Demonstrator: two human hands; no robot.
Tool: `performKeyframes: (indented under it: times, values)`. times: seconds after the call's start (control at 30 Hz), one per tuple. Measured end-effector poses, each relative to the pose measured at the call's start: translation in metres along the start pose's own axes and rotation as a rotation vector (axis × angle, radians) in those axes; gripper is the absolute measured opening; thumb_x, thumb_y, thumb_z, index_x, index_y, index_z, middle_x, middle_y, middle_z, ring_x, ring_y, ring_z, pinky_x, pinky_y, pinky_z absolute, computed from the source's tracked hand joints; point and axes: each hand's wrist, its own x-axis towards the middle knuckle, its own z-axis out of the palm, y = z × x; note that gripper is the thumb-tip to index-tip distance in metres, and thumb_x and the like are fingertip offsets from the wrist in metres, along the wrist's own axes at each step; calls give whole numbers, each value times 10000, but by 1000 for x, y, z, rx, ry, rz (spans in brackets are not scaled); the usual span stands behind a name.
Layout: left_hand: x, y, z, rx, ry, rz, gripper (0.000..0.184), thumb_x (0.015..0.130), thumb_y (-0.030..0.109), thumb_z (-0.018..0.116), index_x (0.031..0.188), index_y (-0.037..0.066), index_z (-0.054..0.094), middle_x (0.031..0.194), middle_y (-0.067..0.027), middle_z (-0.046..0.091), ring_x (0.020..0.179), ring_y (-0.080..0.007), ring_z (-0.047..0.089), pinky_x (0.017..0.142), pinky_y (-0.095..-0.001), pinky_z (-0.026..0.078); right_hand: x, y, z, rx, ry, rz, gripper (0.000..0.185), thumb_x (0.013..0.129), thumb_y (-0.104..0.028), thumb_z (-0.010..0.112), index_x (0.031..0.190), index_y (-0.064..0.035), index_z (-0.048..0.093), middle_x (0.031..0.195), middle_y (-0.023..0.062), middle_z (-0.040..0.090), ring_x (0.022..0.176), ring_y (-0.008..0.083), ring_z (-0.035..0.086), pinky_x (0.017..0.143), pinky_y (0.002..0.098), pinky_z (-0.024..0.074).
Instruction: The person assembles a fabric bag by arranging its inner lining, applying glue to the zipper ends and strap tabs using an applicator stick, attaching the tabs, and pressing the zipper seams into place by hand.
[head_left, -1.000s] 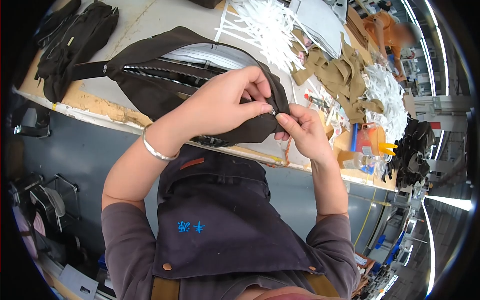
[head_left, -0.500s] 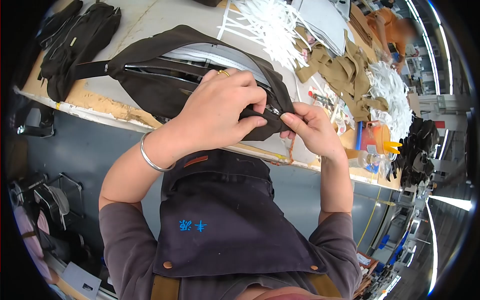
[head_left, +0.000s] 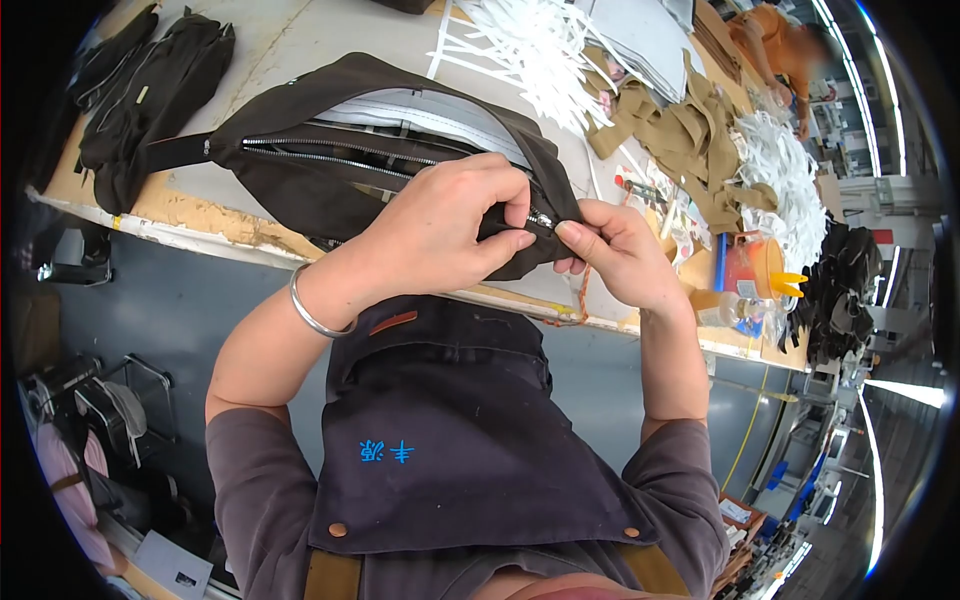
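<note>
A long, dark brown fabric bag (head_left: pixel 310 185), its silver metal zip (head_left: pixel 330 158) parted, lies before you along the near edge of a pale desk (head_left: pixel 270 65). Your right hand's (head_left: pixel 628 258) grip is clamped on the bag's right end. Your left hand (head_left: pixel 445 220) curls over the opening; whether its grip pinches fabric cannot be made out.

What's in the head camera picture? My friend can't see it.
Someone's right hand pinches one end of an open, dark brown zippered bag at a worktable, the left hand over its zipper. White strips and tan strips lie beyond.
</note>
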Motion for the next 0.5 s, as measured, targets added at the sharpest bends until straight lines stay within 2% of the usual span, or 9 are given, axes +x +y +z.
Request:
performKeyframes:
  times: [0.13, 0.33, 0.43, 0.5]
  values:
    - [1, 2, -2, -11, -47, -36, 196, 710, 92, 714, 730, 24, 531, 728, -80, 547, 697, -244, 529, 627, -325, 417, 0, 2, 0, 7, 0, 10, 224, 931, -200, 548, 986, 2, 628, 775, 3, 621, 683, 56, 594, 602, 204, 453]
    - [0, 5, 2, -35, 21, -103, 172, 690, 69, 699, 683, 22, 534, 704, -73, 577, 712, -231, 556, 653, -311, 431, 0, 0, 2, 18, -6, -7, 219, 934, -199, 543, 985, -4, 629, 774, -2, 620, 683, 48, 585, 606, 206, 456]
    - [-1, -2, 7, 6, 129, 10, 175, 681, 140, 682, 682, 35, 542, 658, -79, 572, 639, -265, 554, 583, -352, 427, 0, 0, 3, 4, -2, -1, 220, 937, -200, 538, 988, -5, 627, 775, -2, 619, 678, 46, 578, 613, 206, 459]
    - [-1, -8, 10, -77, 132, 24, 178, 683, 141, 680, 680, 34, 538, 653, -72, 572, 606, -252, 544, 568, -343, 424, -1, -2, 3, -5, 6, 24, 224, 939, -203, 534, 989, -4, 625, 774, -2, 618, 674, 45, 573, 619, 207, 461]
